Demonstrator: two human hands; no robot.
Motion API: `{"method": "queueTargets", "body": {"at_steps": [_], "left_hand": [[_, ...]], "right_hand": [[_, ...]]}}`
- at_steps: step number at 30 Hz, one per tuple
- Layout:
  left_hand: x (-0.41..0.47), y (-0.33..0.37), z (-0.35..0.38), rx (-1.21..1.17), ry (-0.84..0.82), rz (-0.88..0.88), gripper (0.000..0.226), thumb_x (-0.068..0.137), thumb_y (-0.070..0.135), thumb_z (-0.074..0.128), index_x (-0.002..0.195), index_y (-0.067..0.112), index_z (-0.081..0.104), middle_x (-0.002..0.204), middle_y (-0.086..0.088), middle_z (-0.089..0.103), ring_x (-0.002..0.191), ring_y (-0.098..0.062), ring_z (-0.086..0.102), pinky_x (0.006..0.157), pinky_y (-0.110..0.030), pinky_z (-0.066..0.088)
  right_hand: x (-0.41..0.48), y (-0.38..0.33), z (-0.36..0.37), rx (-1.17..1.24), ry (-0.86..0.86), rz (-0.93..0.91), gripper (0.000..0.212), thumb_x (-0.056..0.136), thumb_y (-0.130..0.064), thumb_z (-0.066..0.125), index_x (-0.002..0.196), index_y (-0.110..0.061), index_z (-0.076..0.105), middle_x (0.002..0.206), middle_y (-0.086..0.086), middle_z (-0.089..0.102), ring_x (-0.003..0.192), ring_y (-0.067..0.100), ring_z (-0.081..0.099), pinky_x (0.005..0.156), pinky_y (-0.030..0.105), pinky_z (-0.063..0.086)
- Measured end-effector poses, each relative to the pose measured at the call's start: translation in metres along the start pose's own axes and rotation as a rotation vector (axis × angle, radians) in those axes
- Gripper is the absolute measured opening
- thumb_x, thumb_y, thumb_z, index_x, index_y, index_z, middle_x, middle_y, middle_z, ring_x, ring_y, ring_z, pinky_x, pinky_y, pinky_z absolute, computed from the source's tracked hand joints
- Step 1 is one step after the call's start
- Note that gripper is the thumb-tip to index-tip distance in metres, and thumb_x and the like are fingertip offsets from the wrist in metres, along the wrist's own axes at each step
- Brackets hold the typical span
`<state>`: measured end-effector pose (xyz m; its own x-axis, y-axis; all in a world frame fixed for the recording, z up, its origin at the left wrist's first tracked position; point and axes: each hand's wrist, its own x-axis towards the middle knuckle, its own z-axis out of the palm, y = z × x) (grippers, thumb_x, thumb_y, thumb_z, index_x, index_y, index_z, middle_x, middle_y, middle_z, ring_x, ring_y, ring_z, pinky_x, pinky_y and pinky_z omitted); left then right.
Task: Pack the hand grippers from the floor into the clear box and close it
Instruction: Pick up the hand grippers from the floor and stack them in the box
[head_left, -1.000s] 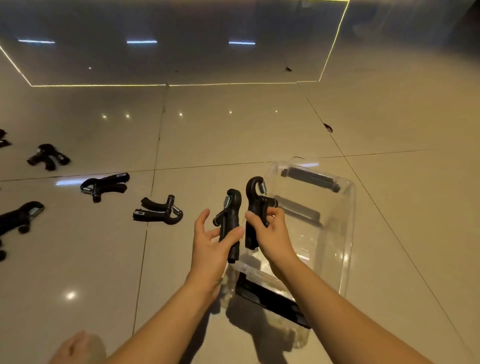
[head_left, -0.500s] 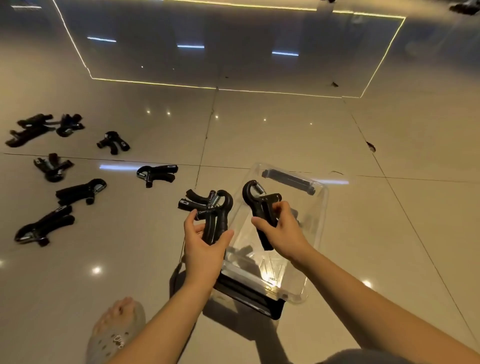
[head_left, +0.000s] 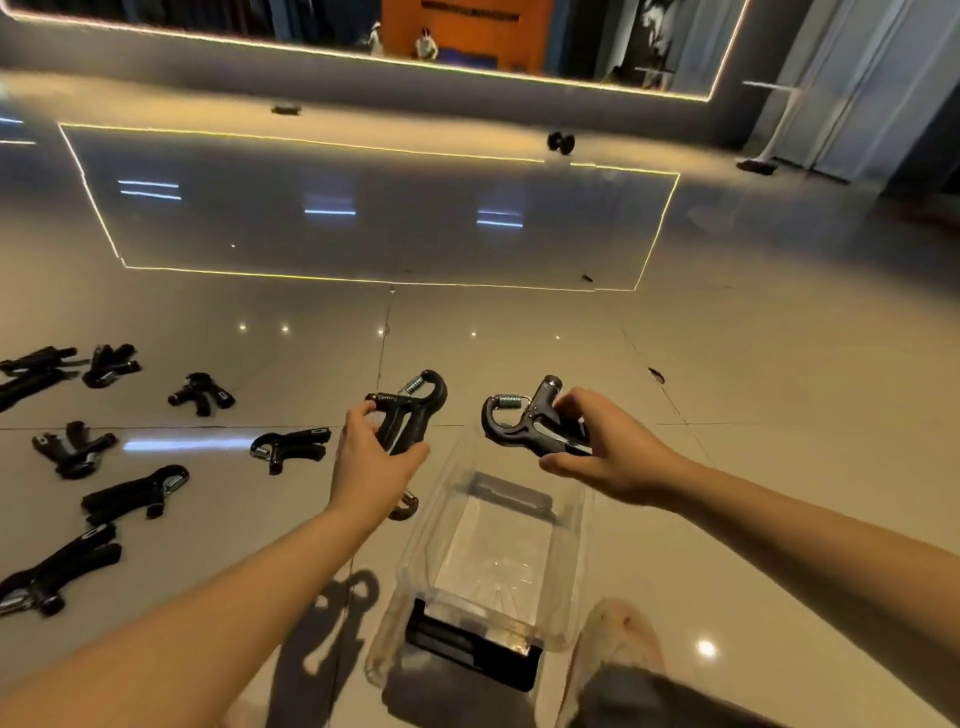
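My left hand holds a black hand gripper with a steel spring, up in the air left of the clear box. My right hand holds a second black hand gripper above the box's far right corner. The box stands open on the floor below and between my hands, with nothing inside it that I can see, and a black latch on its near end. Several more black hand grippers lie on the floor to the left, such as one close by and another farther left.
Glossy beige floor tiles stretch all around. My foot in a pale perforated clog stands just right of the box's near end. A wall with a lit strip runs along the far side, and a small dark object lies near it.
Both hands have risen and spread apart, each still holding its gripper. The view has tilted up, so the box now sits lower and more of the room shows.
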<state>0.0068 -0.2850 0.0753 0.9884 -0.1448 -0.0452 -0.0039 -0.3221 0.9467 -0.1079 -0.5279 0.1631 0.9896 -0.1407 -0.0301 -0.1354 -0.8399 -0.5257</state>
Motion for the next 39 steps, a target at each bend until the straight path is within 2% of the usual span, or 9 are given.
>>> {"method": "queueTargets", "body": {"at_steps": [7, 15, 19, 22, 25, 28, 32, 35, 39], "left_hand": [[0.028, -0.007, 0.027, 0.148, -0.099, -0.003, 0.081, 0.079, 0.030, 0.084, 0.145, 0.021, 0.038, 0.141, -0.006, 0.050, 0.120, -0.024, 0.056, 0.103, -0.048, 0.051], [0.092, -0.015, 0.018, 0.319, -0.290, 0.071, 0.062, 0.080, 0.028, 0.083, 0.133, 0.023, 0.050, 0.121, 0.002, 0.057, 0.101, -0.013, 0.060, 0.077, -0.025, 0.051], [0.105, -0.024, 0.025, 0.321, -0.378, 0.061, 0.061, 0.079, 0.025, 0.084, 0.130, 0.025, 0.051, 0.115, 0.008, 0.058, 0.108, -0.015, 0.059, 0.095, -0.034, 0.049], [0.116, -0.040, 0.040, 0.273, -0.399, 0.026, 0.058, 0.078, 0.028, 0.085, 0.126, 0.027, 0.053, 0.114, 0.009, 0.060, 0.107, -0.012, 0.060, 0.093, -0.031, 0.048], [0.123, -0.056, 0.055, 0.190, -0.404, -0.042, 0.055, 0.077, 0.030, 0.085, 0.123, 0.026, 0.055, 0.114, 0.007, 0.062, 0.107, -0.014, 0.062, 0.099, -0.042, 0.053], [0.130, -0.066, 0.062, 0.189, -0.443, -0.056, 0.056, 0.078, 0.031, 0.084, 0.126, 0.027, 0.054, 0.115, 0.007, 0.062, 0.104, -0.011, 0.062, 0.098, -0.041, 0.054], [0.138, -0.070, 0.068, 0.183, -0.483, -0.028, 0.053, 0.079, 0.027, 0.084, 0.123, 0.029, 0.055, 0.111, 0.009, 0.062, 0.098, -0.006, 0.063, 0.078, -0.018, 0.049], [0.140, -0.069, 0.074, 0.171, -0.503, -0.010, 0.051, 0.079, 0.026, 0.084, 0.121, 0.029, 0.055, 0.110, 0.011, 0.062, 0.097, -0.003, 0.061, 0.075, -0.013, 0.044], [0.140, -0.065, 0.078, 0.155, -0.522, 0.005, 0.052, 0.078, 0.026, 0.084, 0.120, 0.032, 0.054, 0.110, 0.012, 0.062, 0.099, -0.002, 0.061, 0.080, -0.016, 0.045]], "right_hand": [[0.010, 0.041, 0.052, 0.043, 0.117, 0.113, 0.055, 0.083, -0.038, 0.079, 0.126, -0.020, 0.051, 0.120, -0.003, 0.050, 0.103, 0.015, 0.055, 0.092, 0.032, 0.050], [0.064, 0.079, 0.158, 0.206, 0.176, 0.295, 0.055, 0.080, -0.030, 0.081, 0.125, -0.015, 0.054, 0.114, -0.002, 0.050, 0.102, 0.017, 0.055, 0.090, 0.029, 0.047], [0.083, 0.095, 0.194, 0.265, 0.199, 0.432, 0.056, 0.075, -0.030, 0.082, 0.124, -0.019, 0.056, 0.114, -0.002, 0.056, 0.105, 0.019, 0.058, 0.092, 0.034, 0.049], [0.099, 0.107, 0.217, 0.295, 0.213, 0.551, 0.058, 0.073, -0.029, 0.084, 0.123, -0.025, 0.054, 0.118, -0.003, 0.061, 0.107, 0.020, 0.061, 0.096, 0.040, 0.052], [0.111, 0.113, 0.237, 0.308, 0.171, 0.659, 0.055, 0.077, -0.023, 0.084, 0.119, -0.022, 0.049, 0.113, -0.004, 0.061, 0.105, 0.022, 0.062, 0.091, 0.037, 0.051], [0.120, 0.117, 0.248, 0.274, 0.129, 0.732, 0.051, 0.079, -0.036, 0.082, 0.120, -0.022, 0.055, 0.108, -0.004, 0.067, 0.099, 0.021, 0.064, 0.078, 0.031, 0.048], [0.128, 0.125, 0.260, 0.349, 0.110, 0.778, 0.052, 0.074, -0.057, 0.081, 0.106, -0.022, 0.060, 0.095, -0.005, 0.069, 0.089, 0.020, 0.066, 0.067, 0.031, 0.047], [0.129, 0.132, 0.262, 0.671, 0.161, 0.849, 0.028, 0.080, -0.036, 0.083, 0.090, -0.015, 0.069, 0.089, 0.006, 0.073, 0.085, 0.028, 0.071, 0.075, 0.042, 0.059], [0.121, 0.133, 0.257, 0.875, 0.162, 0.844, 0.010, 0.089, -0.019, 0.076, 0.097, -0.014, 0.073, 0.090, 0.010, 0.073, 0.077, 0.023, 0.066, 0.068, 0.032, 0.051]]}}
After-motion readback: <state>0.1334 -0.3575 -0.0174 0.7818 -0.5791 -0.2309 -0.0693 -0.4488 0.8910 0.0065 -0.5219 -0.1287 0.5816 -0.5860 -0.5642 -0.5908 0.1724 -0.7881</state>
